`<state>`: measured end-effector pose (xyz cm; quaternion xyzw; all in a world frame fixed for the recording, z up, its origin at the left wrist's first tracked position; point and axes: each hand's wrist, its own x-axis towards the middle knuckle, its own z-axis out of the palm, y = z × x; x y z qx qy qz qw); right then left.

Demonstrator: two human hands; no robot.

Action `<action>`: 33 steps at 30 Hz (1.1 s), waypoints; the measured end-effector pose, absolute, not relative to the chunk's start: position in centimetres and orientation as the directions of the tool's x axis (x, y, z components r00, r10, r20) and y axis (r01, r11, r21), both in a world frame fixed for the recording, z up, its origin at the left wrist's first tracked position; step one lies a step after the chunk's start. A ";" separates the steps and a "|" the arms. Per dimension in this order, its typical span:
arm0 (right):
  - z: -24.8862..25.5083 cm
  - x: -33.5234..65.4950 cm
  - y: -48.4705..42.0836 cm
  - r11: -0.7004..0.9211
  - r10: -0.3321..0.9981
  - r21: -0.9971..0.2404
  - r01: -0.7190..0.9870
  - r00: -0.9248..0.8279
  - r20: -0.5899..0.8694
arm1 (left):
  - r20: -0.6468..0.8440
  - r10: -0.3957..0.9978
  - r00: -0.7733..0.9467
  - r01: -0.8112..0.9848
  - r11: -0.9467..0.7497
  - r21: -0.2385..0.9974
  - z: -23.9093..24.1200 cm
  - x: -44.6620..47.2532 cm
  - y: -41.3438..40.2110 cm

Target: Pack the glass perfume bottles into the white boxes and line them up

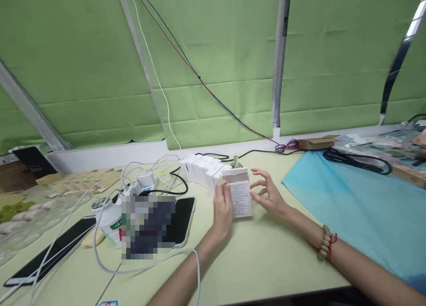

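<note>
My left hand grips the left side of a small white carton with printed text on its face and its top flap up; the carton stands on the pale green table. My right hand hovers just right of the carton with fingers spread and holds nothing. A row of several small white boxes stands right behind the carton. The top of a small glass bottle shows behind the carton's flap.
A black phone, a white jar, a dark tablet and tangled white cables lie at the left. A blue sheet covers the table's right side, with black cable and a flat cardboard box behind it. Green blinds hang behind.
</note>
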<state>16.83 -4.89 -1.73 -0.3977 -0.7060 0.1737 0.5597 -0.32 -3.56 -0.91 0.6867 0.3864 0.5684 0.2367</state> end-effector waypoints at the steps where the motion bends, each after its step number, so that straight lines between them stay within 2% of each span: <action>1: -2.1 16.5 -4.9 0.601 0.781 -0.711 0.365 -0.079 0.619 | 0.621 0.782 0.063 0.282 -0.610 0.740 -1.0 -0.4 -3.5; 4: -3.1 15.6 -5.1 0.524 0.845 -0.777 0.348 -0.099 0.526 | 0.681 0.717 0.148 0.314 -0.687 0.655 -1.4 -0.5 -3.2; 6: -3.3 15.2 -5.3 0.509 0.854 -0.797 0.325 -0.076 0.514 | 0.684 0.703 0.195 0.314 -0.705 0.636 -1.7 -0.4 -3.2; 9: -2.8 14.8 -5.6 0.504 0.855 -0.818 0.277 -0.027 0.518 | 0.665 0.718 0.204 0.298 -0.693 0.657 -1.9 -0.3 -3.3; 15: -1.3 14.3 -6.4 0.423 0.899 -0.898 0.124 0.062 0.433 | 0.634 0.751 0.187 0.224 -0.661 0.716 -1.5 -0.2 -3.7; 24: -1.5 14.4 -6.4 0.493 0.859 -0.852 0.178 0.057 0.509 | 0.621 0.763 0.180 0.244 -0.646 0.723 -1.2 0.1 -3.9; 28: -2.2 14.5 -6.2 0.513 0.850 -0.836 0.195 0.018 0.526 | 0.649 0.741 0.173 0.288 -0.669 0.686 -1.2 0.1 -3.9; 33: -2.6 14.7 -5.9 0.578 0.784 -0.748 0.326 0.033 0.620 | 0.649 0.738 0.184 0.321 -0.669 0.670 -1.3 0.0 -3.8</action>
